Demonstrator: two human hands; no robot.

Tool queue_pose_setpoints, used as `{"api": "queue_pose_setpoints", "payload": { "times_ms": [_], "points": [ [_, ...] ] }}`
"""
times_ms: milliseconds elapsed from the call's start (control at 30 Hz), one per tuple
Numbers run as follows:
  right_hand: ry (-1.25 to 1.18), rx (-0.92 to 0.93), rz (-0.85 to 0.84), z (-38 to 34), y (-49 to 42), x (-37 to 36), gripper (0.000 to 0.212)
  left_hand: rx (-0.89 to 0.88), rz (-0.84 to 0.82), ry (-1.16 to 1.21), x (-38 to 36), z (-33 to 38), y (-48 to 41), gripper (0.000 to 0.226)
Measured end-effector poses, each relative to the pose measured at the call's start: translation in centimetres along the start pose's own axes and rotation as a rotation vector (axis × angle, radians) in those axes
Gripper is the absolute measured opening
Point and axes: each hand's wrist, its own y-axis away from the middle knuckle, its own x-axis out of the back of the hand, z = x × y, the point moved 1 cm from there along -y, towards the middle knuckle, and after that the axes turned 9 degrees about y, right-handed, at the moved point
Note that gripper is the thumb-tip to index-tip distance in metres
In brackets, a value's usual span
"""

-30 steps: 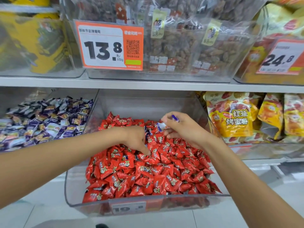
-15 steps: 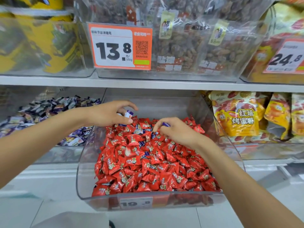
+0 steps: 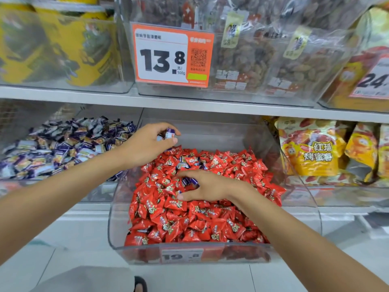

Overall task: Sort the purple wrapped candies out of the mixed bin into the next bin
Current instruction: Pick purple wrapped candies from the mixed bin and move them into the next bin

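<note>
Clear plastic forms the mixed bin (image 3: pixel 311 207), pulled forward off the shelf (image 3: pixel 189 104) so both hands reach in; the purple bin (image 3: pixel 63 148) sits just left. The left hand (image 3: pixel 147 144) pinches a purple candy (image 3: pixel 170 133) near the shared wall. The right hand (image 3: pixel 210 186) seems to curl round another purple piece (image 3: pixel 190 181).

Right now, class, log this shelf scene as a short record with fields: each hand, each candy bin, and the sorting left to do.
left hand: raised at the back of the red bin, pinching a purple candy
right hand: low on the red pile, fingers on another purple piece
mixed bin: mostly red candies, a few purple ones visible
next bin: to the left, full of purple candies
left to do: both pieces not yet dropped
</note>
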Motion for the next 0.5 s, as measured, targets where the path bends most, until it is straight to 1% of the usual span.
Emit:
{"api": "queue_pose_setpoints", "payload": {
  "times_ms": [33, 100, 133, 167, 233, 300, 333, 367, 400, 433, 500],
  "points": [
    [-0.007, 0.004, -0.018, -0.2, -0.1, 0.0, 0.053, 0.010, 0.008, -0.005, 0.0, 0.0, 0.1, 0.017],
    [-0.058, 0.055, -0.023, -0.4, -0.1, -0.2, 0.020, 0.023, 0.025, 0.002, 0.1, 0.2, 0.3, 0.016],
    [-0.083, 0.067, 0.004, -0.4, 0.0, 0.0, 0.014, 0.023, 0.034, 0.011, 0.1, 0.2, 0.4, 0.015],
    [-0.096, 0.063, 0.048, -0.1, 0.4, 0.5, 0.016, 0.020, 0.043, 0.022, 0.1, 0.3, 0.5, 0.015],
    [-0.063, 0.004, 0.214, 1.6, 1.5, 2.6, 0.016, 0.020, 0.063, 0.043, 0.1, 0.4, 0.6, 0.015],
    [0.106, -0.115, 0.389, 3.5, 3.1, 5.1, 0.019, 0.020, 0.094, 0.064, 0.0, 0.5, 0.6, 0.016],
    [0.205, -0.170, 0.450, 4.2, 3.8, 6.0, 0.026, 0.019, 0.105, 0.071, 0.0, 0.6, 0.6, 0.015],
    [0.245, -0.196, 0.495, 4.5, 4.4, 6.6, 0.030, 0.018, 0.110, 0.074, -0.1, 0.6, 0.5, 0.015],
    [0.225, -0.196, 0.518, 4.7, 4.6, 6.8, 0.028, 0.020, 0.111, 0.075, -0.1, 0.5, 0.5, 0.014],
    [0.153, -0.168, 0.508, 4.2, 4.6, 6.6, 0.023, 0.022, 0.112, 0.074, 0.0, 0.4, 0.4, 0.014],
    [0.003, -0.106, 0.379, 2.6, 4.0, 5.1, 0.015, 0.022, 0.114, 0.076, 0.0, 0.0, 0.3, 0.014]
  ]
}}
